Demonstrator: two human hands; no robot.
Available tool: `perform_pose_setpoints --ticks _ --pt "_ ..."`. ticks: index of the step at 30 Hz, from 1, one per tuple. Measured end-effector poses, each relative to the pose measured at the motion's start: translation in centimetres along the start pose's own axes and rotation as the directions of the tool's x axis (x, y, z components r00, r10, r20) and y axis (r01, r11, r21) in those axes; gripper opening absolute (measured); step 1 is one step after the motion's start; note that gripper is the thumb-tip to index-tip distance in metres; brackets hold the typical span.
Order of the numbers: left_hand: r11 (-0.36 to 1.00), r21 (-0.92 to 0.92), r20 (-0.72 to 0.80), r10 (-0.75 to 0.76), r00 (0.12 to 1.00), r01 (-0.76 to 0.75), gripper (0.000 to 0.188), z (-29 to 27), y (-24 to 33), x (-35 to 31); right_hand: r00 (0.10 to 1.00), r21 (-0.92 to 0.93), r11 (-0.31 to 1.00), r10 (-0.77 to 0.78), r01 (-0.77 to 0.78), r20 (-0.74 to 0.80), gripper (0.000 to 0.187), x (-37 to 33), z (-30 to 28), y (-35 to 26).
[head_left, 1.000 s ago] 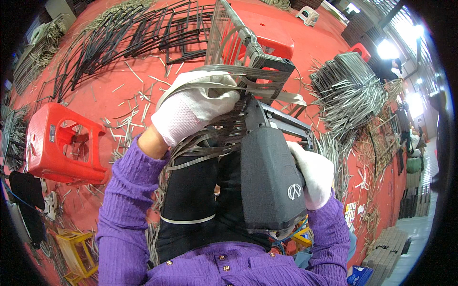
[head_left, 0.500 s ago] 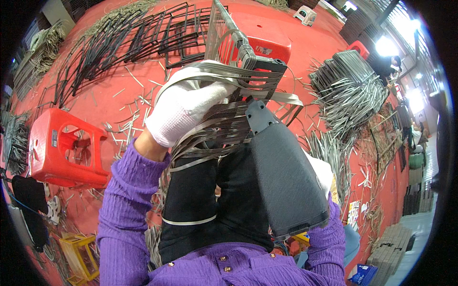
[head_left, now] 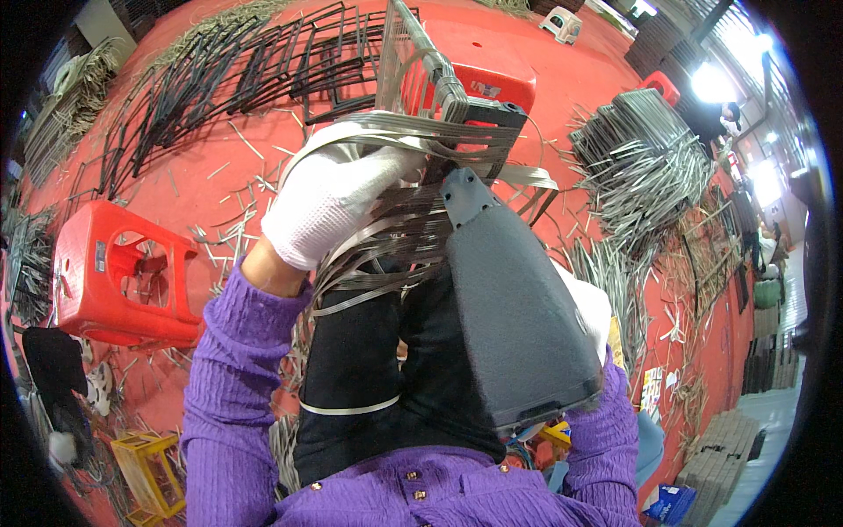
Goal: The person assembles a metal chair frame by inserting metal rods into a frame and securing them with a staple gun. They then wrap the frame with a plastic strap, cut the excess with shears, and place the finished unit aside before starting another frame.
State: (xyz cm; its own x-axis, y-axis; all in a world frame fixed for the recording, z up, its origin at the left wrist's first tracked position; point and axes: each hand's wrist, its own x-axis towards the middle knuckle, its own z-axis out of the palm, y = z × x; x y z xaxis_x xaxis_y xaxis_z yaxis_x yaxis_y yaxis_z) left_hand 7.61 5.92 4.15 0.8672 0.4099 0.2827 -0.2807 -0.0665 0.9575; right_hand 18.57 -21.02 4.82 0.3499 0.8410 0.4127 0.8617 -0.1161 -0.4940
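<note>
My left hand (head_left: 329, 202), in a white glove, grips a bundle of flat grey strips (head_left: 413, 140) that bend over a partly woven frame (head_left: 421, 61) standing in front of my lap. A dark grey power tool (head_left: 514, 312) lies along my right side with its nose pointing at the strips near the frame. My right hand (head_left: 590, 303), also in a white glove, holds that tool from behind, and only a sliver of the glove shows. Loose strips (head_left: 386, 255) hang down over my black-trousered knees.
A red plastic stool (head_left: 118, 272) lies on its side at my left, another red stool (head_left: 492, 83) stands behind the frame. Black wire frames (head_left: 219, 75) are laid out at the back left, heaps of grey strips (head_left: 645, 167) at the right. A yellow stool (head_left: 154, 465) sits lower left.
The tool has swung from lying across my lap to pointing up at the strips. My left hand has shifted slightly right and up, keeping its hold on the bundle.
</note>
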Motion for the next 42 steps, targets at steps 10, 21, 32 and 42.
perform_pose_setpoints --ticks 10,21,32,42 --pt "0.798 0.598 -0.185 0.051 0.981 0.071 0.013 -1.6 1.4 -4.4 0.899 0.397 0.827 0.438 -0.399 -0.009 0.038 -7.2 -2.6 2.9" --pt "0.914 0.404 0.118 -0.041 0.992 -0.010 0.015 -1.2 8.7 -7.3 0.259 -0.590 -0.032 0.878 -0.807 -0.402 0.060 -31.0 -1.9 24.9" --pt "0.074 0.965 0.111 0.751 0.651 -0.250 0.022 3.6 2.2 1.9 0.319 -0.461 0.070 0.813 -0.884 -0.487 0.077 -37.6 3.1 26.2" --pt "0.490 0.744 -0.109 0.759 0.642 -0.454 0.037 2.1 0.1 3.0 0.511 -0.231 0.468 0.661 -0.853 -0.549 0.080 -27.0 6.5 20.3"
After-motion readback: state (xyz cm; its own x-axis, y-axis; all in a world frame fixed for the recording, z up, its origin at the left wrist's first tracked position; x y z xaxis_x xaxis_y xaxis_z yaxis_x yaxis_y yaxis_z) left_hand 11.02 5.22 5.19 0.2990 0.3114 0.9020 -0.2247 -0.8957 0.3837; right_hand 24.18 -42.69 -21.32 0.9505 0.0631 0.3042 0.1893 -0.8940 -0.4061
